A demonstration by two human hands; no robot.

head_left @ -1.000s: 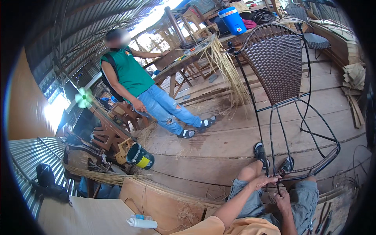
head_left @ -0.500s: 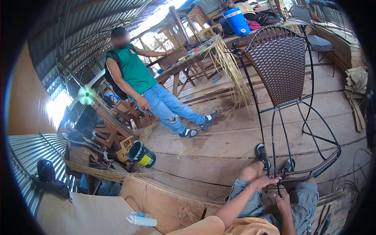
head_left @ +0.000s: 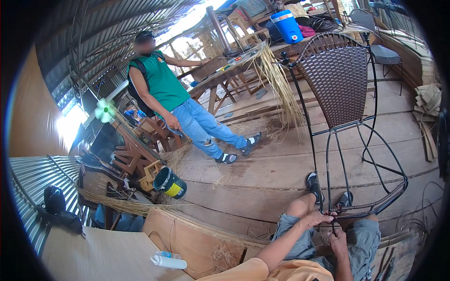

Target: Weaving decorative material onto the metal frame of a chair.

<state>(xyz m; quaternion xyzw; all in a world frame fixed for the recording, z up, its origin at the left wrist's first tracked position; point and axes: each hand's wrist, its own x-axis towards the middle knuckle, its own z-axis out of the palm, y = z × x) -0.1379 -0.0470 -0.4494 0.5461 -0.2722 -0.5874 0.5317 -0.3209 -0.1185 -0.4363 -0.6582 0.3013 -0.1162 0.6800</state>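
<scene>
A tall chair [head_left: 328, 84] with a black metal frame and a woven brown back stands in front of me, its seat frame bare of weaving inside. Dark strand is wrapped along the near rail [head_left: 375, 207] of that frame. At the rail's left corner, my left hand [head_left: 317, 218] is closed with thumb and fingers pinching the frame where the strand is wound. Just below it, my right hand [head_left: 338, 242] is closed around a thin dark strand [head_left: 333, 227] that runs up to the corner. The fingertips are small and partly hidden.
A person in a green shirt [head_left: 161, 84] stands at a workbench [head_left: 220, 77] with hanging pale fibres [head_left: 276, 89]. A blue drink cooler [head_left: 287, 29] sits on the bench. There are a dark bucket [head_left: 164, 180], a white bottle [head_left: 168, 262] and loose strands [head_left: 424, 206] on the right.
Both hands keep nearly the same place and grip at the chair corner. The view has shifted very slightly, and the person by the bench has barely moved.
</scene>
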